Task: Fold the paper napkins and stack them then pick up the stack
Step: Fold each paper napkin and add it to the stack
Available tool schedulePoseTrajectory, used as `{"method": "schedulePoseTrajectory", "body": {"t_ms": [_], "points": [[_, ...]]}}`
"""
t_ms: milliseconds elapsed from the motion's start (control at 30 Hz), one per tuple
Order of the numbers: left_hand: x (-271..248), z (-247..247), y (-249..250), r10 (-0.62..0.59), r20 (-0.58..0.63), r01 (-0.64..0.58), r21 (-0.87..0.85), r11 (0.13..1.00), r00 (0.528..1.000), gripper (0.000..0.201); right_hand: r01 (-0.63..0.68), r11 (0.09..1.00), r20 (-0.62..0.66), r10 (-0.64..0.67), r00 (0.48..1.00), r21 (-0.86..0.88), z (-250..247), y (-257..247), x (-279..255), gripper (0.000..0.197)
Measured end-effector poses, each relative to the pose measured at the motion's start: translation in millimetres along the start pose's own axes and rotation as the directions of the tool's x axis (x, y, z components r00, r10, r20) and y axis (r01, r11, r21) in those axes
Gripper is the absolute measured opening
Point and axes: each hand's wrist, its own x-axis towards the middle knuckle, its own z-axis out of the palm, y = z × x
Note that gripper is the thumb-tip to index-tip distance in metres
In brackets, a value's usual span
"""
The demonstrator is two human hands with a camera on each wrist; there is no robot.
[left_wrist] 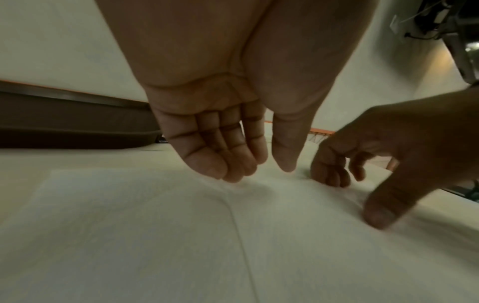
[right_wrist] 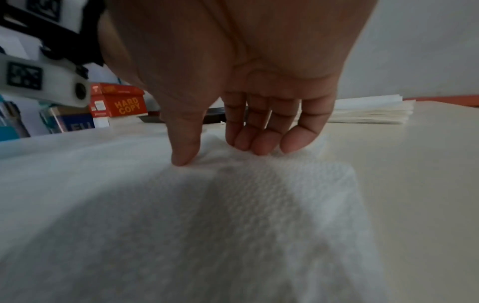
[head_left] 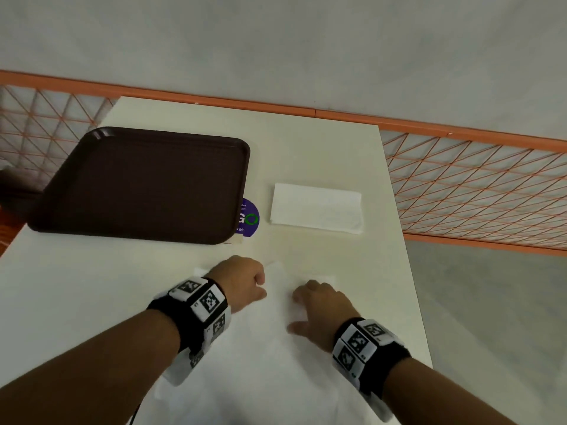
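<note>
Head view: two hands low in frame, each wrist banded with black-and-white coded markers. One open napkin point(head_left: 270, 342), white, thin, spread flat at lower centre of pale bench point(head_left: 322, 148). Left hand point(head_left: 242, 283) at its far left edge, fingers curled under; grip not readable here. Right hand point(head_left: 319, 308) at far right edge, fingers bent down onto the paper. One stack of folded napkins point(head_left: 316, 208), rectangular, right of centre, well apart from the hands. One dark brown tray point(head_left: 144, 182), rounded corners, textured, upper left. One purple round sticker point(head_left: 249, 218) poking out beside the tray's right rim.

Left wrist view: left hand's fingers point(left_wrist: 233, 155) loosely curled, tips touching the sheet, nothing pinched. One crease line running down the paper's middle. Right hand at right of frame, thumb planted on the sheet.

Right wrist view: embossed, dimpled weave plain on the napkin. Thumb and fingertips point(right_wrist: 261, 143) pressing down at the far edge, paper puckered between them. One orange box point(right_wrist: 118, 100) in upper left background.
</note>
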Motion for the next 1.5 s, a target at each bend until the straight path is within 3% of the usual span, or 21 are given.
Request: {"method": "schedulePoseTrajectory", "body": {"t_ms": [300, 533, 733, 867, 1000, 1167, 1267, 1400, 1500], "points": [[-22, 29, -2, 0.198, -0.017, -0.195, 0.111, 0.974, 0.98, 0.055, -0.076, 0.997, 0.054, 0.075, 0.996, 0.008, -2, -16, 4, 0.031], [-25, 22, -7, 0.203, -0.03, -0.201, 0.053, 0.978, 0.979, 0.02, -0.062, 0.98, -0.024, 0.068, 0.997, 0.187, -3, -10, -10, 0.01], [-31, 17, -11, 0.258, -0.117, -0.251, 0.074, 0.965, 0.959, 0.022, 0.011, 0.996, -0.131, 0.001, 0.991, 0.087, -13, 1, -23, 0.012], [-31, 5, -7, 0.326, -0.23, -0.311, 0.1, 0.945, 0.917, 0.023, 0.033, 0.996, -0.228, -0.013, 0.974, 0.083, -24, 2, -26, 0.011], [-36, 1, -6, 0.381, -0.245, -0.356, 0.141, 0.924, 0.892, 0.021, 0.056, 0.996, -0.263, -0.035, 0.964, 0.075, -30, 2, -33, 0.011], [-52, 8, -18, 0.416, -0.086, -0.409, 0.084, 0.909, 0.905, 0.011, 0.106, 0.991, -0.135, -0.094, 0.986, 0.081, -19, -6, -46, 0.013], [-59, 8, -20, 0.37, 0.047, -0.372, 0.065, 0.926, 0.928, 0.02, 0.127, 0.99, -0.049, -0.124, 0.991, 0.062, -5, -11, -55, 0.015], [-54, 15, -14, 0.338, -0.006, -0.333, 0.153, 0.93, 0.941, 0.034, 0.128, 0.989, 0.007, -0.128, 0.992, 0.07, 17, -14, -63, 0.02], [-52, 30, -7, 0.332, 0.05, -0.335, 0.235, 0.913, 0.942, 0.033, 0.099, 0.989, 0.067, -0.107, 0.992, 0.106, 29, -15, -68, 0.035]]}}
